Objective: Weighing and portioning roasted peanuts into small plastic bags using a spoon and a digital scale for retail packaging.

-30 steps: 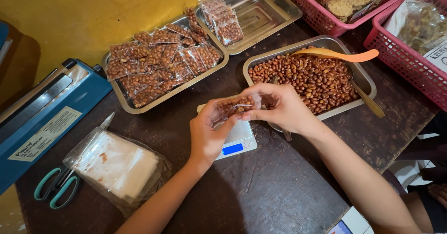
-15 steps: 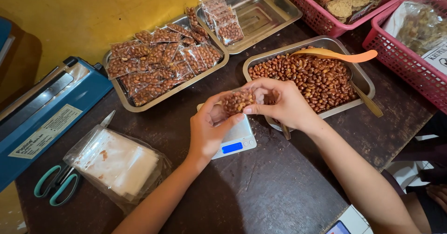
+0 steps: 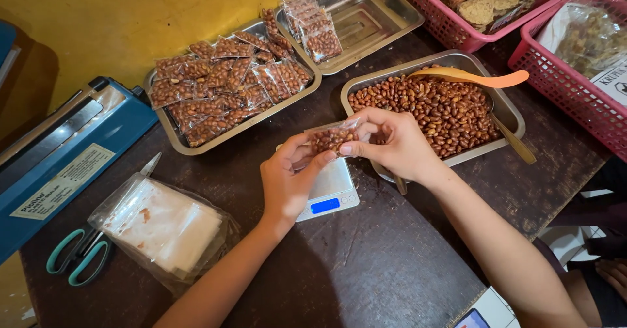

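Peanut packet (image 3: 332, 137) pinched by both hands, left hand (image 3: 287, 181) and right hand (image 3: 395, 144), mid-frame above scale (image 3: 330, 187). Mouth looks unsealed; any tilt likely spills nuts onto scale.

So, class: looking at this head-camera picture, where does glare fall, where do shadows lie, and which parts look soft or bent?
Head view: glare streaks the empty steel tray and the clear packets; the arms cast soft shadows on the dark table; the small peanut bag between the left hand and right hand is slightly soft; the blue sealer at the frame edge looks stretched.
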